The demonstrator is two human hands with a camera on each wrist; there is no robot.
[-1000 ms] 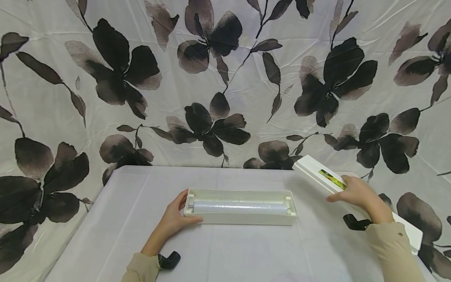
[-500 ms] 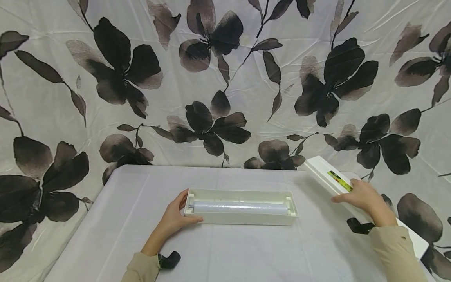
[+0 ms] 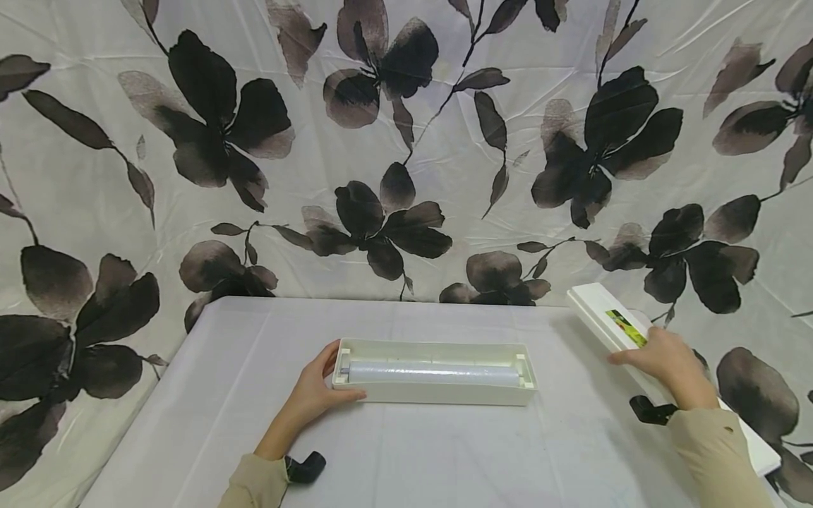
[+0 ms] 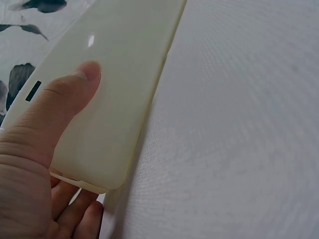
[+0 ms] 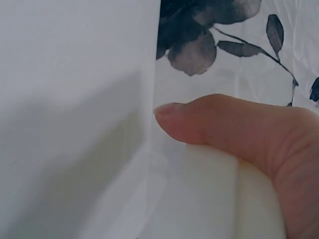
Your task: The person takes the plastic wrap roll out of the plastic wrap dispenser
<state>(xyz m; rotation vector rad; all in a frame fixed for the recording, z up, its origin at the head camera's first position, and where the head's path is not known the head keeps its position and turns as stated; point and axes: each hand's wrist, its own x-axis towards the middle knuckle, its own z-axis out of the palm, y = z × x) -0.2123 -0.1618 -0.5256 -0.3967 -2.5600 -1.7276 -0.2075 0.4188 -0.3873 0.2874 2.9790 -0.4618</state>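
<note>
In the head view an uncovered long cream plastic box [image 3: 444,394] sits mid-table, with a roll of clear plastic film [image 3: 435,373] lying lengthwise inside. My left hand [image 3: 315,386] grips its left end. The left wrist view has the thumb flat on the box's side wall [image 4: 122,99] and fingers behind the end. Over at the table's right side, my right hand [image 3: 667,363] holds a long white lid [image 3: 593,310] with a yellow-green label [image 3: 625,327]. The lid slants, its far end pointing up-left. Its underside is hidden; the right wrist view catches the thumb [image 5: 199,119] along its edge.
A white cloth covers the table [image 3: 432,458]. Behind it hangs a pale curtain [image 3: 470,162] with dark flowers. The table's right edge runs beneath the lid and right forearm. A black wrist-worn piece [image 3: 306,468] sits beside the left cuff.
My right hand has carried the lid a little further right, toward the table's right edge. The left hand and the box with its roll have stayed in place.
</note>
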